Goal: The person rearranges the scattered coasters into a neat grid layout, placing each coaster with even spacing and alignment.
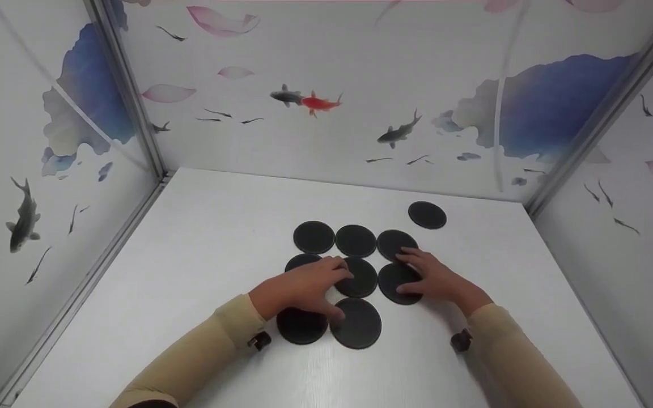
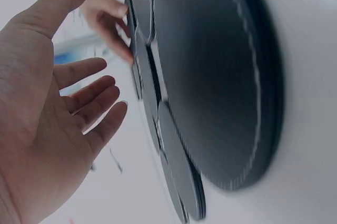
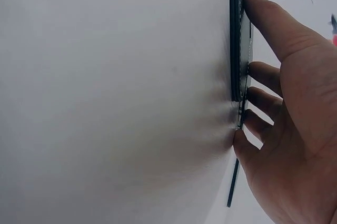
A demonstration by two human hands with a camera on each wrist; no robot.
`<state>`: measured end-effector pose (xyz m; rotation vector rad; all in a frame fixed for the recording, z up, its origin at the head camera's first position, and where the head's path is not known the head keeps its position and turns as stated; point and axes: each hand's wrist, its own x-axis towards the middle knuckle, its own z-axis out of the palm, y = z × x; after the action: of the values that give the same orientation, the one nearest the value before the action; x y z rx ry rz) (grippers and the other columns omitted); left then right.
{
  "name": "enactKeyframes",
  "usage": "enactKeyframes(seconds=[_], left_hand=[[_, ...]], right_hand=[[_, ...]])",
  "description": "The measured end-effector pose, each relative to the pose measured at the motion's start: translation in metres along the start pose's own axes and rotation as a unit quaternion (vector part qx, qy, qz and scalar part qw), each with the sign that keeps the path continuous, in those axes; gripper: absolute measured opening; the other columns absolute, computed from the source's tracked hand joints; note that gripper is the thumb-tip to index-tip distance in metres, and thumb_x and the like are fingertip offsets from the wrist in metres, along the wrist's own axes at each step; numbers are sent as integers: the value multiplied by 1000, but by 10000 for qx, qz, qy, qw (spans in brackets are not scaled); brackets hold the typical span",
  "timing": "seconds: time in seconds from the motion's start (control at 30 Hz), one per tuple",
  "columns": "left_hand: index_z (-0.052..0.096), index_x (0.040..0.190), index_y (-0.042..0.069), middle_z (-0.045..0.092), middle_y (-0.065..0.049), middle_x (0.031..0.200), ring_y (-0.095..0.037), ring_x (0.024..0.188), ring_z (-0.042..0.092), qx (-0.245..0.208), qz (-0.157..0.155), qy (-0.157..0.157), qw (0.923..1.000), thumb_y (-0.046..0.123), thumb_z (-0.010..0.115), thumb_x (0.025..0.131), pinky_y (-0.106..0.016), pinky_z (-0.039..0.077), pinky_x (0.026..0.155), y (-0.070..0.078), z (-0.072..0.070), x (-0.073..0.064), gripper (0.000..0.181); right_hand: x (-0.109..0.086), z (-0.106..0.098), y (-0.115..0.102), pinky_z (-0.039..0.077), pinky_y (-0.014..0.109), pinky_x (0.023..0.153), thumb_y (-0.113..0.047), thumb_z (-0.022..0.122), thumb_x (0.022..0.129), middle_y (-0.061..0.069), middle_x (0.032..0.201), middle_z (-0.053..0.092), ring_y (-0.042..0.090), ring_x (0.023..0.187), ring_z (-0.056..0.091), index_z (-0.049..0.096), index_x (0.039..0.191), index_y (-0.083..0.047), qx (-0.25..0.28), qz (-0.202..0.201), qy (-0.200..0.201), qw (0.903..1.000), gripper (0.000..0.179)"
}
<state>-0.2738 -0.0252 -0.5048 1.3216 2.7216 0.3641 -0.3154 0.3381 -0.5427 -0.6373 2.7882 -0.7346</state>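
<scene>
Several round black coasters with stitched rims lie close together in rows on the white table. My left hand (image 1: 304,289) hovers over the left ones, its fingers spread and lightly bent, holding nothing. Beneath it, the left coaster in the middle row (image 1: 299,262) is partly hidden. Its thumb is near the front coaster (image 1: 360,326), which looms large in the left wrist view (image 2: 210,77). On the right, the fingertips of my right hand (image 1: 440,280) touch the back right coaster (image 1: 393,242), and its thumb rests on the middle-row right coaster (image 1: 391,283).
A lone black coaster (image 1: 427,215) lies apart, toward the back right of the table (image 1: 219,226). White panels printed with fish and petals (image 1: 332,153) wall in the back and both sides, joined by metal corner posts (image 1: 134,96).
</scene>
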Motion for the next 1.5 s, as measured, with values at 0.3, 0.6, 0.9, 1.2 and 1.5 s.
enactKeyframes(seconds=[0.3, 0.6, 0.9, 1.2, 1.5], left_hand=[[47, 150, 15, 37, -4, 155, -20, 143, 36, -241, -521, -240, 9981, 66, 80, 73, -38, 38, 113, -28, -9, -20, 99], [39, 155, 13, 27, -8, 163, -25, 151, 23, -144, -635, -478, 9967, 68, 82, 69, -40, 31, 118, -39, -7, -34, 110], [35, 158, 14, 20, -5, 167, -25, 153, 19, -174, -1071, -729, 9914, 69, 82, 67, -42, 30, 118, -36, -2, -46, 116], [34, 158, 13, 22, -7, 166, -25, 152, 21, -202, -950, -609, 9934, 67, 83, 68, -40, 30, 118, -37, 3, -45, 117], [34, 158, 14, 21, -5, 167, -25, 153, 20, -267, -994, -665, 9925, 68, 83, 68, -42, 30, 118, -36, 8, -44, 116]], right_hand=[[1, 0, -4, 23, 56, 119, -60, 77, 81, 3, 166, 24, 35, 151, 20, 43, 155, -18, -45, -53, -52, 10000, 91], [6, 0, -7, 24, 55, 119, -59, 78, 82, 5, 165, 25, 35, 151, 21, 43, 154, -17, -79, -132, -24, 9999, 91], [7, 1, -8, 24, 58, 118, -59, 79, 81, 6, 165, 25, 37, 151, 21, 44, 154, -17, -15, -159, -7, 9999, 91], [3, -1, -2, 23, 58, 118, -59, 78, 81, 5, 165, 24, 36, 151, 19, 43, 155, -18, -1, -106, 23, 9999, 91], [-1, 3, 2, 18, 61, 119, -61, 77, 81, 1, 167, 20, 35, 153, 13, 38, 157, -20, 523, -172, 217, 9982, 95]])
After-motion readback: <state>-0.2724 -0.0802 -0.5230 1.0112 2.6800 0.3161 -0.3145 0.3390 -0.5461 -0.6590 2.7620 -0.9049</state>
